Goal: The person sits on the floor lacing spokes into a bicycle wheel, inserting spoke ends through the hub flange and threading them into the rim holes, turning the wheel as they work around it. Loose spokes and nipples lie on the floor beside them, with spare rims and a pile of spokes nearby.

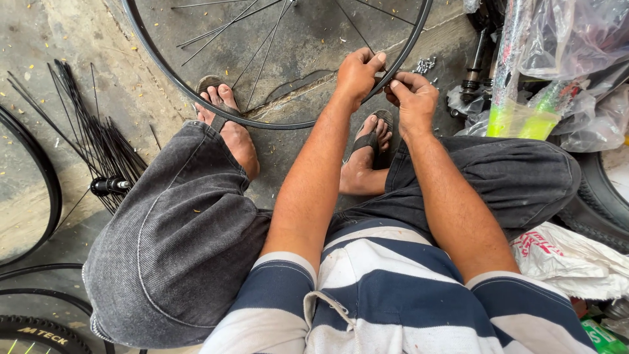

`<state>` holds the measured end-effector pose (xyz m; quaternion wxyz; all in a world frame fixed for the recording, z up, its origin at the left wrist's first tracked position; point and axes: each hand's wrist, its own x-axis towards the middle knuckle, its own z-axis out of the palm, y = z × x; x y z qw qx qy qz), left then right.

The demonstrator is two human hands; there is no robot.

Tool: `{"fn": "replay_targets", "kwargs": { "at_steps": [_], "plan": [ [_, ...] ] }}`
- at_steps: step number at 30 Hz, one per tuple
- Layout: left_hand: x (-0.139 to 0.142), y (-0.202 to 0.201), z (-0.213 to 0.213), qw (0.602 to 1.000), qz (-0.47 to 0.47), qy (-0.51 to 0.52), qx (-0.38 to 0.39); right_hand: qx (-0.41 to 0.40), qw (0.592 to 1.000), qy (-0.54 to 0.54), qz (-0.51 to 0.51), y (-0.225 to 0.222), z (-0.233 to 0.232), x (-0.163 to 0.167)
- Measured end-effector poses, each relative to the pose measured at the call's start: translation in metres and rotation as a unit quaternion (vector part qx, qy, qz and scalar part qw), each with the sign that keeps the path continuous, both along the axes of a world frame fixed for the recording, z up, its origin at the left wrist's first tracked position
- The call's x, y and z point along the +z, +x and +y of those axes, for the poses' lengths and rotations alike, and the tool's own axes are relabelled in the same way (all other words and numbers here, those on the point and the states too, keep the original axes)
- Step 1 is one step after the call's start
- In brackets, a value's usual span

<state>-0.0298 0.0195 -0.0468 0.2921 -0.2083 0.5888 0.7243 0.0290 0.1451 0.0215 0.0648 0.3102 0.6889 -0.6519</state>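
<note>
A black bicycle wheel rim (196,92) with thin metal spokes (262,46) lies on the concrete floor in front of me. My left hand (357,73) grips the rim's near right edge, thumb on top. Right beside it, my right hand (413,98) pinches at the same spot on the rim; what is between its fingers is too small to tell. Both feet in sandals rest under and beside the rim.
A hub with a fan of loose black spokes (98,151) lies at the left, next to another rim (46,190) and a tyre (39,334). Small metal nipples (424,64) lie near the rim. Plastic-wrapped parts (557,72) and a tyre (599,196) crowd the right.
</note>
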Motion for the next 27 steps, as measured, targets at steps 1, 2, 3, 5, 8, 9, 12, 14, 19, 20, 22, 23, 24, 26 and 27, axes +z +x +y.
{"fn": "replay_targets", "kwargs": {
  "at_steps": [1,2,3,5,8,9,12,14,19,20,22,23,24,26,27],
  "plan": [
    [0.001,-0.001,0.0,1.0,0.002,0.0,-0.001,-0.005,1.0,-0.014,-0.001,0.0,0.0,0.0],
    [0.001,-0.001,0.0,1.0,-0.007,0.013,0.002,-0.011,1.0,-0.028,-0.001,0.001,0.0,0.0],
    [0.002,-0.001,0.0,1.0,-0.015,0.026,0.007,-0.015,0.999,-0.043,-0.001,0.0,0.0,0.0],
    [0.005,-0.002,-0.001,0.999,-0.019,0.028,0.008,-0.035,0.996,-0.078,-0.019,0.0,-0.001,0.0],
    [0.008,-0.003,-0.002,1.0,-0.017,0.022,0.005,-0.06,0.992,-0.106,-0.045,-0.001,-0.005,-0.002],
    [0.008,-0.003,-0.002,0.999,-0.023,0.036,0.012,-0.066,0.99,-0.111,-0.053,-0.003,-0.006,-0.002],
    [0.01,-0.004,-0.003,1.0,-0.01,0.011,0.004,-0.039,0.993,-0.078,-0.076,-0.004,-0.012,-0.003],
    [0.01,-0.004,-0.003,1.0,0.004,-0.012,-0.005,-0.058,0.992,-0.073,-0.081,-0.005,-0.014,-0.003],
    [0.008,-0.003,-0.002,0.999,-0.02,0.04,0.016,-0.069,0.99,-0.086,-0.083,-0.007,-0.017,-0.004],
    [0.008,-0.003,-0.002,0.999,-0.017,0.046,0.019,-0.068,0.99,-0.088,-0.09,-0.008,-0.016,-0.004],
    [0.007,-0.002,-0.001,0.998,-0.009,0.058,0.024,-0.075,0.989,-0.083,-0.097,-0.008,-0.014,-0.004],
    [0.006,-0.002,-0.001,0.998,-0.008,0.051,0.023,-0.084,0.989,-0.076,-0.095,-0.007,-0.015,-0.005],
    [0.005,-0.002,0.0,0.999,-0.005,0.045,0.022,-0.091,0.989,-0.069,-0.091,-0.006,-0.014,-0.006],
    [0.002,-0.002,0.0,0.998,-0.013,0.049,0.024,-0.078,0.991,-0.08,-0.076,-0.007,-0.015,-0.01],
    [0.001,-0.002,0.001,0.998,-0.027,0.06,0.026,-0.073,0.991,-0.085,-0.071,-0.006,-0.013,-0.012]
  ]
}}
